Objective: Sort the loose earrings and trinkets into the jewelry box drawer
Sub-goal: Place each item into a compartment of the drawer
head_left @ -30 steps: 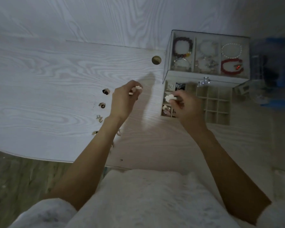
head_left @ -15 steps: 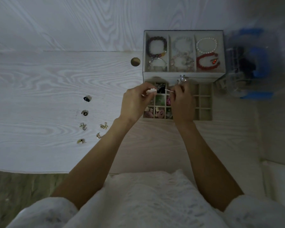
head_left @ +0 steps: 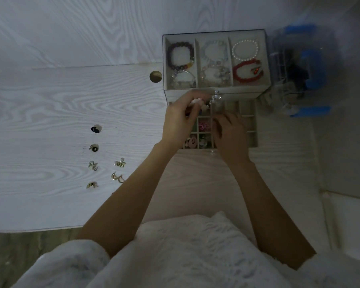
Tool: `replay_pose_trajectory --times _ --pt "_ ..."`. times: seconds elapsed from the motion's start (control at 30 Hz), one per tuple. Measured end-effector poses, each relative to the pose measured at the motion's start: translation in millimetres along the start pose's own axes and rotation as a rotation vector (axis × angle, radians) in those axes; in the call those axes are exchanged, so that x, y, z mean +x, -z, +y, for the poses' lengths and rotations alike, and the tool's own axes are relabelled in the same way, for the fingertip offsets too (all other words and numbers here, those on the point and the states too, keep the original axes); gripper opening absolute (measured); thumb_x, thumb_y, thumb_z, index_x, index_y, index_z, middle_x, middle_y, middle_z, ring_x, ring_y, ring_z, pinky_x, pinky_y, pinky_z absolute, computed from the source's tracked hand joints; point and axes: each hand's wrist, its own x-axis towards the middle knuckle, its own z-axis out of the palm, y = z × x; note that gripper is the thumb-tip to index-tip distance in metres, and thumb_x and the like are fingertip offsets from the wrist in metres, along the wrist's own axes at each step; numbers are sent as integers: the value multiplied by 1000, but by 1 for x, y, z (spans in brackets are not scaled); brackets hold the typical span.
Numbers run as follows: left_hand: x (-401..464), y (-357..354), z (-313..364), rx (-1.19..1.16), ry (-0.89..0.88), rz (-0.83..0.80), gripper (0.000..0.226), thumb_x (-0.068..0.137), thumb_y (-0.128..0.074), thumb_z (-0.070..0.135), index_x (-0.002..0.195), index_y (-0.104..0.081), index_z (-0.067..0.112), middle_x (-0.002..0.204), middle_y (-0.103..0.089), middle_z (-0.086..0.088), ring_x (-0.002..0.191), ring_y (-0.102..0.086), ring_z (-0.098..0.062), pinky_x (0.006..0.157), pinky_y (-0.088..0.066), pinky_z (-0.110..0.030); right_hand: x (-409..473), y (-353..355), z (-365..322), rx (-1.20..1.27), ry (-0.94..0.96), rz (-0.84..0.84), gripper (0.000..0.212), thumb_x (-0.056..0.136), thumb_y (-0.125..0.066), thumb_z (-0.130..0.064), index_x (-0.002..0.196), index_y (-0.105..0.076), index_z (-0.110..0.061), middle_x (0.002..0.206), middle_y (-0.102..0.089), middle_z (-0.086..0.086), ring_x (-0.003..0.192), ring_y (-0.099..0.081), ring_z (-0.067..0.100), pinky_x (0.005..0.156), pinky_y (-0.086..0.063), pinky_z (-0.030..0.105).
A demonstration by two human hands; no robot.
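Observation:
The jewelry box (head_left: 247, 93) stands at the back right of the table, with bracelets in its top tray. Its gridded drawer (head_left: 252, 121) is pulled out toward me, and several left cells hold trinkets. Over the drawer's back left corner, my left hand (head_left: 180, 122) pinches a small white earring (head_left: 196, 101). My right hand (head_left: 231, 135) is curled over the drawer's middle cells, its fingertips pointing down and hidden. Several loose earrings lie on the table to the left: a dark one (head_left: 96, 129), another (head_left: 94, 148), and gold ones (head_left: 93, 165) (head_left: 120, 163) (head_left: 117, 176) (head_left: 92, 185).
A clear container with blue clips (head_left: 299, 69) sits right of the box. A round brass grommet (head_left: 155, 76) is set in the white wood-grain table (head_left: 50, 104). The table's front edge runs along the lower left, with floor below it.
Both hands came together over the drawer. My left hand carried the white earring from the table area to the drawer's back left; my right hand drew back over the middle cells.

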Motion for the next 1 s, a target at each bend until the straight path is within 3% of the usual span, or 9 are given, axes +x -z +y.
replay_pose_trajectory --times 0.07,0.2,0.37,0.53,0.6,0.67,0.77,0.87,1.0 --pt "-1 -16 -6 30 -110 -12 17 88 -58 1 102 -66 6 101 -67 1 93 -62 -6 81 -51 -18 -2 3 0 -16 -2 -3 13 86 -58 -7 95 -66 -4 93 -64 15 92 -55 34 74 -46 35" --pt "-5 -32 -26 258 -169 -26 21 76 -66 -3 95 -68 6 95 -69 -9 94 -56 -16 82 -44 -21 -3 7 0 -24 -12 -7 11 83 -60 -6 91 -67 -6 90 -65 12 90 -56 32 67 -44 30" --pt "-7 -23 -46 440 -95 -56 32 74 -74 12 105 -64 8 104 -65 -10 96 -57 -26 84 -42 -27 0 7 0 -25 -8 -14 27 90 -44 -22 94 -66 -8 92 -65 8 92 -53 27 74 -40 30" --pt "1 -15 -41 520 -60 -80 28 74 -73 12 101 -66 8 95 -67 -12 91 -59 -30 76 -45 -32 10 2 0 -29 -8 -45 21 88 -54 -14 104 -66 -8 101 -64 10 98 -52 30 81 -42 34" --pt "3 -16 -40 537 -77 -75 25 74 -73 11 98 -67 7 94 -68 -12 89 -60 -31 76 -42 -28 14 -2 -1 -37 19 -49 22 88 -54 -16 105 -66 -9 101 -63 11 97 -52 32 81 -44 37" --pt "5 -18 -40 556 -100 -59 22 76 -71 13 97 -68 7 94 -69 -10 89 -60 -30 76 -41 -26 17 -7 -1 -65 4 -49 23 87 -57 -17 106 -67 -10 101 -63 13 96 -53 33 79 -47 38" --pt "2 -23 -40 676 -169 -61 22 81 -61 20 101 -70 16 96 -70 -2 90 -59 -27 74 -48 -35 17 -10 -2 -117 -18 -27 23 85 -58 -16 106 -67 -15 98 -61 13 95 -53 31 76 -47 36" --pt "-4 -23 -37 771 -194 -156 32 81 -52 24 110 -66 21 106 -68 2 99 -56 -26 85 -45 -46 16 -8 0 -154 15 4 23 86 -52 -17 104 -66 -14 98 -62 10 93 -54 28 75 -45 33" --pt "-4 -16 -34 699 -170 -196 35 81 -46 19 108 -67 13 107 -70 -3 97 -61 -29 85 -48 -47 17 -13 2 -90 20 -2 22 84 -54 -10 102 -66 -9 101 -65 10 93 -56 30 77 -47 35"
